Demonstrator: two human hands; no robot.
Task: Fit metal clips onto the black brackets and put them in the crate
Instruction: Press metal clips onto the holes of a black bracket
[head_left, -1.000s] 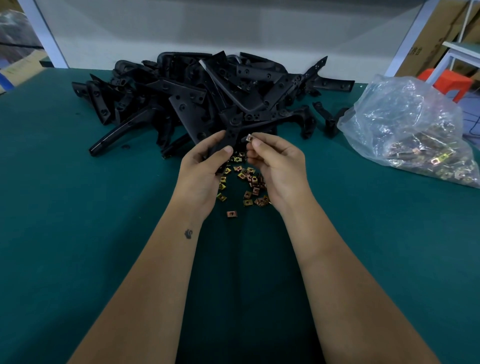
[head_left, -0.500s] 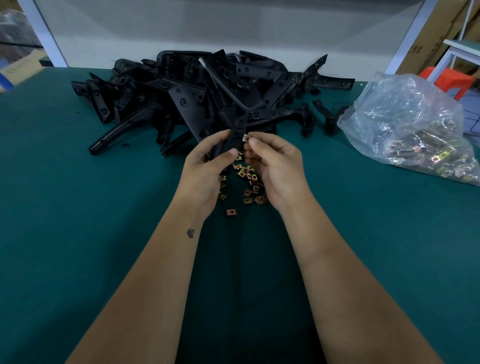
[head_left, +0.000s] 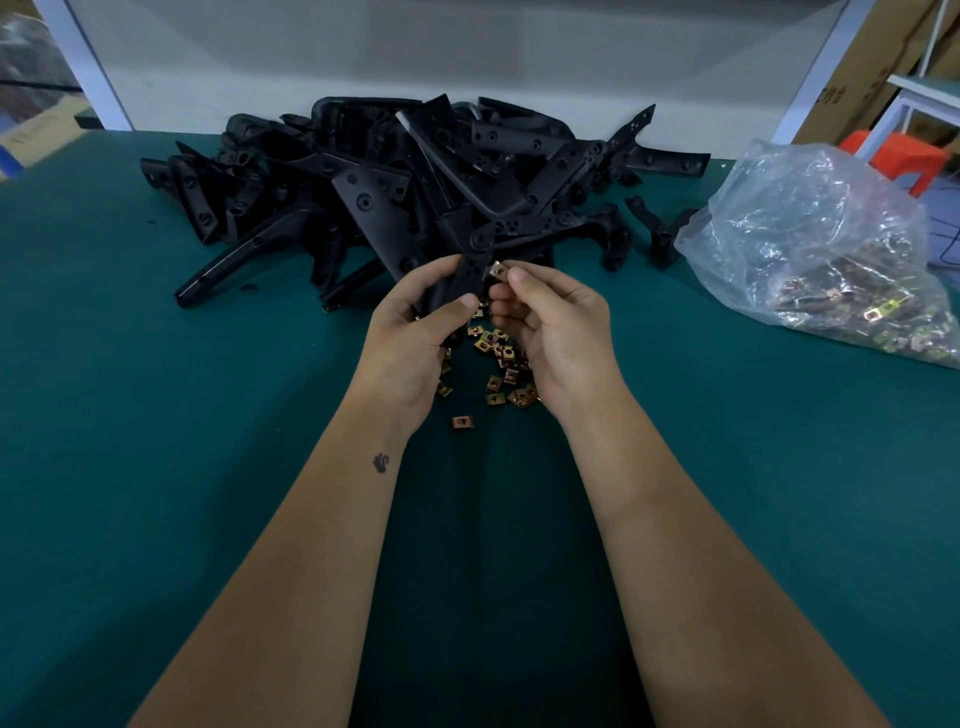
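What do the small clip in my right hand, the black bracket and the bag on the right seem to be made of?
Small silvery square clip: plated metal, by its bright glint. Black flat bracket: matte, dull sheen; moulded plastic or coated metal, unclear. Clear crinkled bag: thin glossy plastic film, see-through and creased.

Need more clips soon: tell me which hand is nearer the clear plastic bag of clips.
Right. The right hand lies between the left hand and the plastic bag at the table's right; the left hand sits farther away.
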